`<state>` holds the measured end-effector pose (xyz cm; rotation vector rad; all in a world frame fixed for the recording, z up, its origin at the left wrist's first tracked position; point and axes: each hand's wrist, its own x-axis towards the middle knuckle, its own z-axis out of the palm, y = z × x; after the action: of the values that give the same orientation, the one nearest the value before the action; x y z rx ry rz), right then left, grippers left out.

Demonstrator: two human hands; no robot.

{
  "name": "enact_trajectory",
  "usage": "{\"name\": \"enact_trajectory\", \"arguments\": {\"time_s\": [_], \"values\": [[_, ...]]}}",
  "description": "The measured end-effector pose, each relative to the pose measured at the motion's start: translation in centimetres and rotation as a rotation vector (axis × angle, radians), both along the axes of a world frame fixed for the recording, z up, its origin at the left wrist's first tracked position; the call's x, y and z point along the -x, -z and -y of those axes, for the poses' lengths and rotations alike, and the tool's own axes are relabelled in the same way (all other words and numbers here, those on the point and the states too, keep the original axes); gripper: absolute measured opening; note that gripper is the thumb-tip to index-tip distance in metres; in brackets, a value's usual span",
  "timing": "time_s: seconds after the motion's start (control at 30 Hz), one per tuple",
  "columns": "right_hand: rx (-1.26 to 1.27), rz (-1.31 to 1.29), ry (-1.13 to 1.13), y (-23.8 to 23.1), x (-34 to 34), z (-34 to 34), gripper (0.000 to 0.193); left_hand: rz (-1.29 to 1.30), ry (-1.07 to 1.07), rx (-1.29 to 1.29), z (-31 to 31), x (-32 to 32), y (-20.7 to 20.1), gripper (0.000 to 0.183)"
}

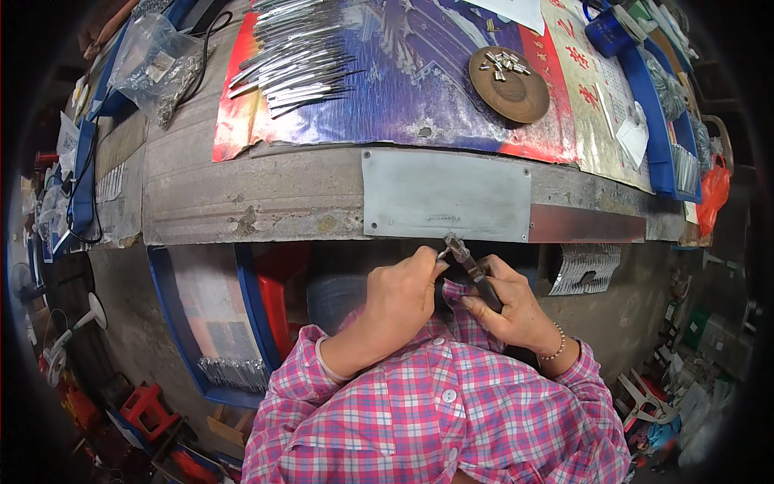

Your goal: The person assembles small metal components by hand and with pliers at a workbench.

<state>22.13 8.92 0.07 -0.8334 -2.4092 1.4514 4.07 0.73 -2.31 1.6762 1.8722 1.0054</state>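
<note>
My right hand [516,310] is wrapped round the dark handles of a pair of pliers [483,285], whose metal jaws point up at the bench edge. Close to the jaws, my left hand [405,289] pinches a small silvery metal piece [443,253]; most of it is hidden by the fingers. Both hands are just below a grey metal plate [447,194] screwed to the bench front. Farther back lies a pile of thin metal rods [298,60] on a printed sheet. To their right, a round wooden dish [516,97] holds several short metal pieces [504,64].
A blue-edged tray [253,306] with metal parts is below the bench at left. Blue bins [684,153] line the right side, near a blue mug [611,32]. A clear plastic bag [153,68] lies at the back left. A red stool [147,411] stands on the floor.
</note>
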Motion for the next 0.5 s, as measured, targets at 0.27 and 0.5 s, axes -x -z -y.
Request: {"name": "enact_trajectory", "arguments": {"time_s": [0.27,0.5], "values": [[0.281,-0.193,-0.226,-0.2,-1.3,-1.1,0.018,2.067,0.532,0.670,1.0,1.5,-0.5,0.035],[0.214,-0.088,-0.161,-0.6,-1.4,-0.5,0.018,1.803,0.352,0.643,1.3,1.2,-0.9,0.032]]}}
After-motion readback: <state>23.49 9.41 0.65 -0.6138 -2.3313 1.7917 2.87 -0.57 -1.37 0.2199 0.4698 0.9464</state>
